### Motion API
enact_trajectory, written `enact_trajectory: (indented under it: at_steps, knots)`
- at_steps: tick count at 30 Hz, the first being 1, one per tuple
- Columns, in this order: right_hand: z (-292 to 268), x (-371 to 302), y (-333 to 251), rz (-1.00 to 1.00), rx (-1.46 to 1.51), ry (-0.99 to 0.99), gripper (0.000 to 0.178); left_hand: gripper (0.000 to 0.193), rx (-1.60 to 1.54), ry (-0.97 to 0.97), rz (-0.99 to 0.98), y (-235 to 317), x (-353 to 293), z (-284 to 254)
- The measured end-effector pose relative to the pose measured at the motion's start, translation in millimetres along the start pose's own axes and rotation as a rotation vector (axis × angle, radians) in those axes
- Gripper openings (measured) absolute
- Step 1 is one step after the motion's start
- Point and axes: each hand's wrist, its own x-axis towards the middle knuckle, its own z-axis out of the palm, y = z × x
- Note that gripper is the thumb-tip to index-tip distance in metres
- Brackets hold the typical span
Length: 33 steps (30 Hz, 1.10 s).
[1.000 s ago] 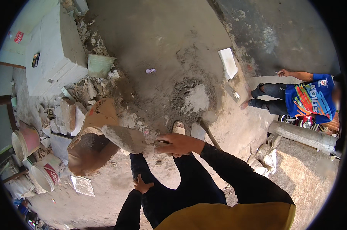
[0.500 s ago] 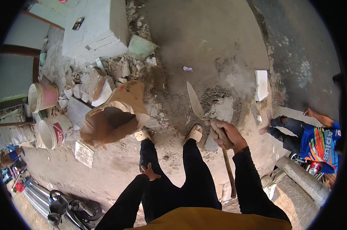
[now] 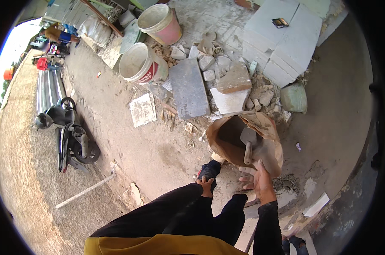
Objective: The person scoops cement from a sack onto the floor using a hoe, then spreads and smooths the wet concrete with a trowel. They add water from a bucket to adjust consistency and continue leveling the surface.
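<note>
Where one sack point(image 3: 269, 142) gapes, one trowel point(image 3: 248, 136) shows.

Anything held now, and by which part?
Nothing: right grip open near the grey flat-bladed metal trowel; left grip resting on the black-trousered leg.

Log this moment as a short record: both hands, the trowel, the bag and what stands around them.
Paper bag: brown, mouth open, inside in shadow
Trowel: in the bag's mouth, blade farther in, handle toward the right hand, not gripped
Right hand: open, fingers spread, beside the bag; contact unclear
Left hand: resting on a dark trouser leg
Beyond the bag: grey slab, white bucket, pink bucket
Upper right of bag: pale green bucket
Far left: scooter
</note>
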Motion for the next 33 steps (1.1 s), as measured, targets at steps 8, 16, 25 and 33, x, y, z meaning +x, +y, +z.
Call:
enact_trajectory:
  at_steps: [8, 16, 25, 33]
  knots:
    - [-43, -42, -75, -0.248, -0.225, 0.193, 0.044, 0.114, -0.090, 0.032, 0.007, -15, 0, -15]
    - [-183, 114, -206, -0.408, -0.462, 0.672, 0.068, 0.120, -0.104, -0.075, 0.165, -20, -19, -51]
    - [-290, 336, -288, -0.396, -1.245, 1.190, 0.095, 0.094, -0.236, 0.023, 0.271, -17, -12, -53]
    - [-246, 249, -130, -0.648, -1.403, 1.203, 0.034, 0.099, -0.130, 0.074, 0.254, -2, -20, -65]
